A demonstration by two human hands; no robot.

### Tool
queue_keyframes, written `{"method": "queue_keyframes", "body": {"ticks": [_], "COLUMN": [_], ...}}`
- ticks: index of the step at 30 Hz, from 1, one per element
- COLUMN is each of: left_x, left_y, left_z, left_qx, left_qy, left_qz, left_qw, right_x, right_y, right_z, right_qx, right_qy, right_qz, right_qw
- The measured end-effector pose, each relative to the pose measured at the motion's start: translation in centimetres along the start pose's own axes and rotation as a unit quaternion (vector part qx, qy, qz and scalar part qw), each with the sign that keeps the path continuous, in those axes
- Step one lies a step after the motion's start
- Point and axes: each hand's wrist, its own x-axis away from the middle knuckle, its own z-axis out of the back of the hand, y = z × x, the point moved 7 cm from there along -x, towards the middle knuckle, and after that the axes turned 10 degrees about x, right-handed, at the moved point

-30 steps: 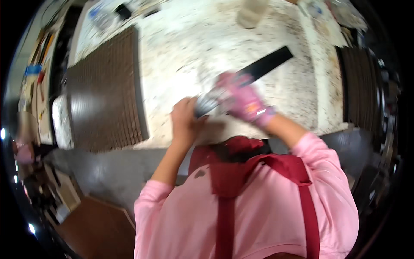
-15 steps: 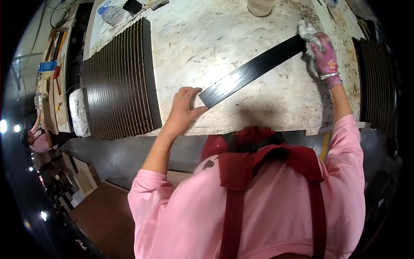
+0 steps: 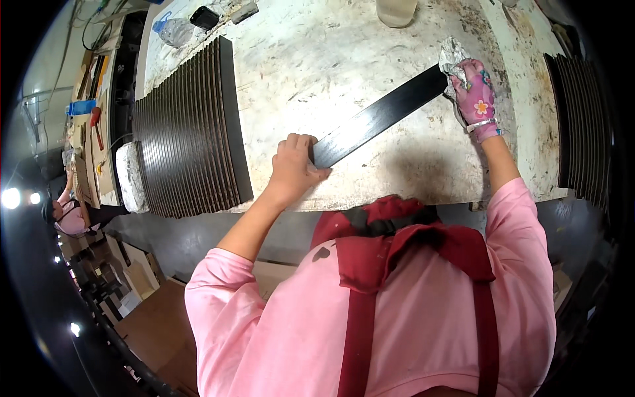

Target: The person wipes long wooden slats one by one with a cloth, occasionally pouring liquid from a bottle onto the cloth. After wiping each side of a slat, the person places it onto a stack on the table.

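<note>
A flat black board (image 3: 380, 118) lies slantwise across the stained white worktable (image 3: 297, 73), its near left end lower than its far right end. Bare and bent round that near left end, my left hand (image 3: 294, 169) grips the board with thumb and fingers on opposite edges. My right hand (image 3: 474, 99), in a pink flowered glove, is closed on a crumpled whitish rag (image 3: 452, 56). The rag presses against the board's far right end. Fingertips of the right hand are partly hidden by the rag.
On the left stands a row of dark boards (image 3: 188, 132) set on edge; another such stack (image 3: 579, 132) is at the far right. A cloudy container (image 3: 395, 12), a clear bottle (image 3: 173, 30) and a black block (image 3: 204, 17) stand toward the back. Another person (image 3: 71, 215) appears far left.
My left hand has closed from a loose spread onto the board's end. My right hand and the rag have come left and slightly nearer, still at the board's far end.
</note>
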Motion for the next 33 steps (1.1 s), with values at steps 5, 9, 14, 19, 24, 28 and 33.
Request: {"method": "queue_keyframes", "body": {"ticks": [5,9,14,19,24,28,33], "left_x": [-0.1,-0.1,0.2,-0.1,0.4,0.5,0.9], "left_y": [3.0,1.3,2.6,3.3,3.6,3.6,2.9], "left_z": [-0.4,-2.2,-1.7,-1.3,-1.2,-1.7,-1.7], "left_qx": [-0.026,0.020,0.017,0.019,0.008,-0.007,0.027], "left_qy": [0.088,0.112,0.086,0.088,0.121,0.124,0.111], "left_qz": [-0.053,-0.079,-0.050,-0.059,-0.065,-0.063,-0.026], "left_qw": [0.994,0.990,0.995,0.994,0.990,0.990,0.993], "right_x": [1.4,5.9,-0.9,-8.3,-2.5,-1.5,-1.0], "right_y": [-8.6,-19.3,-4.6,10.6,-0.8,11.4,13.8], "right_z": [3.4,-1.3,-1.9,-0.3,1.0,0.5,5.5], "right_qx": [-0.029,-0.089,0.012,0.154,-0.032,-0.193,0.068], "right_qy": [-0.041,-0.132,0.038,-0.116,-0.063,-0.001,-0.004], "right_qz": [0.158,0.309,0.181,-0.110,0.155,-0.181,-0.162], "right_qw": [0.986,0.938,0.983,0.975,0.985,0.964,0.984]}}
